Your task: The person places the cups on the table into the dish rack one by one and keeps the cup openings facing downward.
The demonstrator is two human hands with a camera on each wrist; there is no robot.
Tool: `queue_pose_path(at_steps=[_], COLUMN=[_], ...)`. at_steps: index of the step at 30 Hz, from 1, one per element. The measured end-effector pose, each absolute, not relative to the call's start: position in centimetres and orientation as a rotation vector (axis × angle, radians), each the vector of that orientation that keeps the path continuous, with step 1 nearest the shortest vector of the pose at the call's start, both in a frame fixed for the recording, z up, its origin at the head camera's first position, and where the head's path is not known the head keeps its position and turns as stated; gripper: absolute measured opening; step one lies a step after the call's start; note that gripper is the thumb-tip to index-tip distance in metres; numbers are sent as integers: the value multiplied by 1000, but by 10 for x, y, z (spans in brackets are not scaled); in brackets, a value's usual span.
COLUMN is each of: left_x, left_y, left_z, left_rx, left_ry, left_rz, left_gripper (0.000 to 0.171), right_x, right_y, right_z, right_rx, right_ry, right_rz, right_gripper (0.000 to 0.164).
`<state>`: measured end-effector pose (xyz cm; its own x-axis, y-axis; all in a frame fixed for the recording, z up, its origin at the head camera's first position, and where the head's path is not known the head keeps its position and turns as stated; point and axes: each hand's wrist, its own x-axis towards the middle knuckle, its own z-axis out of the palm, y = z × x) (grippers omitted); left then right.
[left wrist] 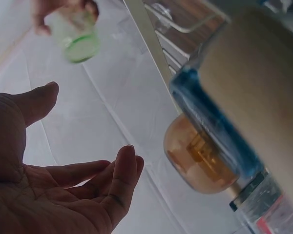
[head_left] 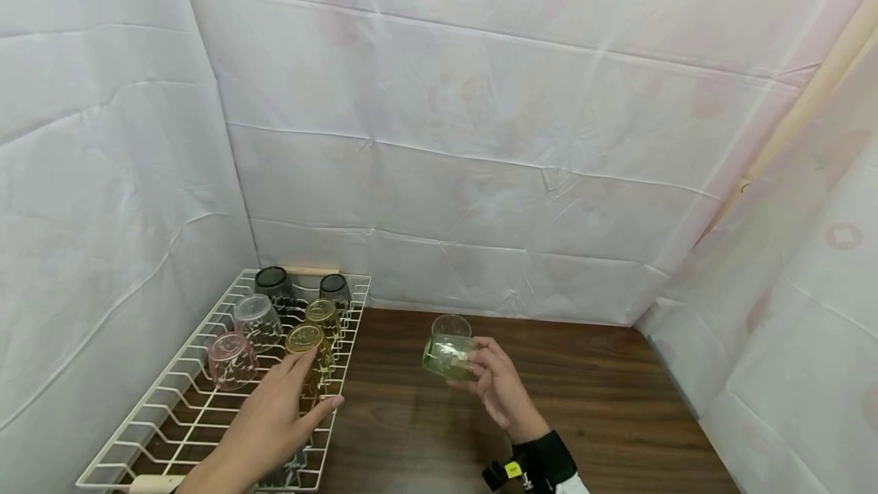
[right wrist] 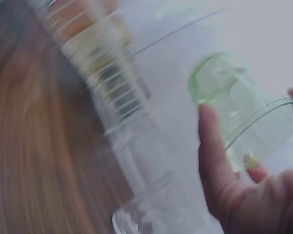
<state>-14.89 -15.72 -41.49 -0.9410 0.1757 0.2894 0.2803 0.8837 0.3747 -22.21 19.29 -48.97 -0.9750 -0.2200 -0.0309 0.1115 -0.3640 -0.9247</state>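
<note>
My right hand (head_left: 504,387) holds a pale green drinking glass (head_left: 446,357) between thumb and fingers, above the wooden tabletop; in the right wrist view the fingers lie along its side near the rim. My left hand (head_left: 270,418) is over the wire rack (head_left: 181,360), thumb spread from the fingers and nothing in its grasp. By its fingertips are upside-down yellow glasses (head_left: 305,338). An amber glass (left wrist: 190,158) and a blue glass (left wrist: 193,105) show beside the left hand in the left wrist view. In the head view this hand partly hides them.
A clear glass (head_left: 451,322) stands on the brown tabletop (head_left: 391,433) behind the green one. Pink (head_left: 232,360), clear (head_left: 257,319) and dark grey (head_left: 274,284) glasses sit upside down on the rack. White sheeting (head_left: 453,197) encloses the table's back and sides.
</note>
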Motion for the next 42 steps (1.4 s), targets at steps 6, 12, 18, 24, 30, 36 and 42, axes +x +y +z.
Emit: queue_pose_path(at_steps=[6,12,18,24,30,36,42], left_x=[-149,-149,-148,-148,-147,-146,-145], left_y=[-155,-153,-151,-149,-148,-147,-145], left_z=[-417,-415,-416,-416,-415,-415,-416], left_rx=[-351,-346,-347,-345,-340,-355,-350], left_ry=[-2814,-2808,-2794,-2822,-2867,-2843,-2866], left_rz=[-630,-645,-668,-680,-718,-722,-728], left_gripper=[92,89,88,91,94,91,92], right_x=[-210,-197,-186,-186,-185,-185,-186], right_y=[207,206,198,196,197,197,199], right_z=[-478,-477,-477,-477,-480,-481,-483], right_rx=[-456,-788,-895,-908,-879,-849,-846], right_ry=[983,355,217,189,186,185,180], right_rz=[-2641,-2638,-2616,-2628,-2631,-2625,-2635], right_gripper=[35,44,46,47,48,48,47])
